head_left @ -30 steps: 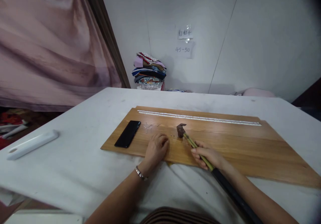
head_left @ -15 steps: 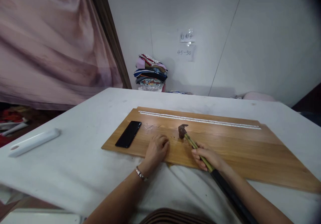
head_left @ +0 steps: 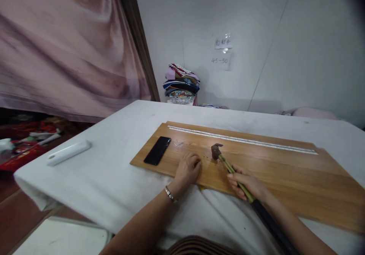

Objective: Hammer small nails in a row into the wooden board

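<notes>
A long wooden board (head_left: 285,171) lies on a white-covered table (head_left: 114,152). My right hand (head_left: 246,182) is wrapped round the yellow-green handle of a hammer (head_left: 228,165), whose dark head rests on the board. My left hand (head_left: 188,167) lies on the board's near edge with its fingers curled under; whether anything is in them is hidden. A few small nails (head_left: 179,144) lie just beyond my left hand. A black phone (head_left: 157,155) lies flat on the board's left end.
A pale strip (head_left: 242,140) runs along the board's far edge. A white oblong object (head_left: 68,152) lies at the table's left. Folded cloths (head_left: 181,85) are stacked by the wall under two paper labels. A pink curtain (head_left: 65,45) hangs at left.
The view has swung to the left, so everything sits further right in the picture. Both hands and the hammer keep their places on the board.
</notes>
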`<action>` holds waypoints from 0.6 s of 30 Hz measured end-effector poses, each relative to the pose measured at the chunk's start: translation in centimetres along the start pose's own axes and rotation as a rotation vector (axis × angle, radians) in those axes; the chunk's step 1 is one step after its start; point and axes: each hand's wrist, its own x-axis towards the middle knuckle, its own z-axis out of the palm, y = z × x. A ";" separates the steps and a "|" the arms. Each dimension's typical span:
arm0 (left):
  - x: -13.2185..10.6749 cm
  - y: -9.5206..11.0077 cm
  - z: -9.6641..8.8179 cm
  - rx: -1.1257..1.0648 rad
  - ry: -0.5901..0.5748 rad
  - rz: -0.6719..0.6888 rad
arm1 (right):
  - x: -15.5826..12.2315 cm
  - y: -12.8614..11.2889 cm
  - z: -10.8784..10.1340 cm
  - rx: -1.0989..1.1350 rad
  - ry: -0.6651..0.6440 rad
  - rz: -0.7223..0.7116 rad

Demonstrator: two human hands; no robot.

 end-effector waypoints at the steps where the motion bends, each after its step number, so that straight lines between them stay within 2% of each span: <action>1: 0.0 0.1 0.0 0.002 -0.004 -0.002 | 0.0 0.1 0.0 -0.015 0.002 -0.003; 8: -0.1 -0.2 0.4 0.044 0.012 -0.007 | 0.1 0.9 -0.6 -0.063 -0.009 0.002; 18: -0.1 -0.3 0.2 -0.003 0.017 0.014 | 0.1 -0.2 -0.1 0.011 0.006 0.018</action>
